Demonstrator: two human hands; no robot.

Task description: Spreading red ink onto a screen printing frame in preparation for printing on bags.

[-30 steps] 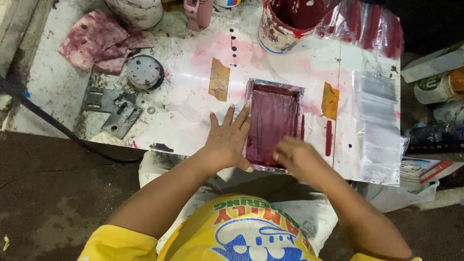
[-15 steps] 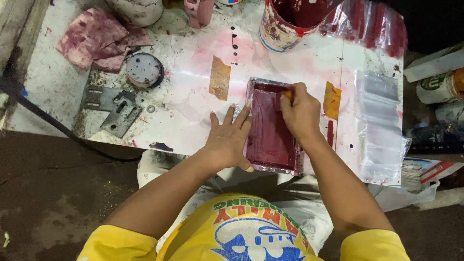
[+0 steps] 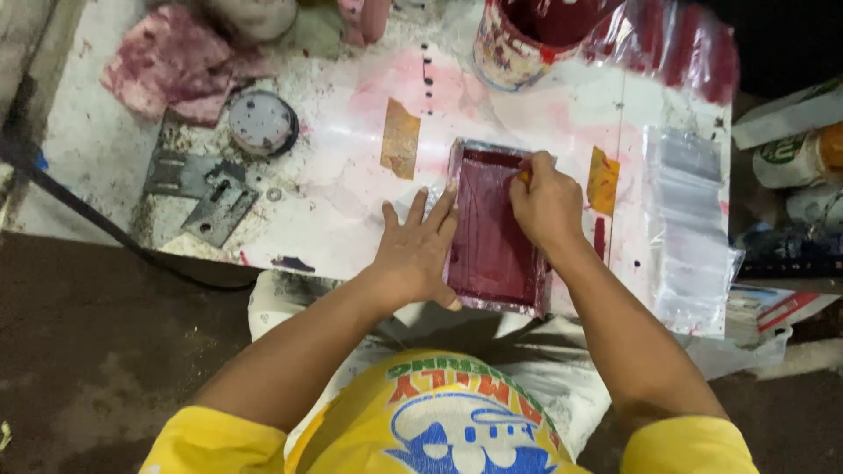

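Observation:
A small rectangular frame [image 3: 488, 254] stained dark red lies near the front edge of a paint-smeared white table [image 3: 334, 211]. My left hand [image 3: 417, 250] rests flat against the frame's left side with fingers spread. My right hand [image 3: 546, 204] is closed over the frame's far right corner, gripping a small tool whose orange tip shows by my thumb; most of it is hidden in my fist.
A red-stained paint can [image 3: 527, 35] stands at the back. Stained rags [image 3: 171, 66], a round lid [image 3: 261, 123] and a metal bracket [image 3: 206, 193] lie left. Clear plastic bags [image 3: 694, 228] cover the right side. Two tape strips [image 3: 400, 138] flank the frame. A black cable [image 3: 88, 215] crosses the left.
My right hand has moved from the frame's near edge up across it to the far right corner. My left hand has stayed against the frame's left side.

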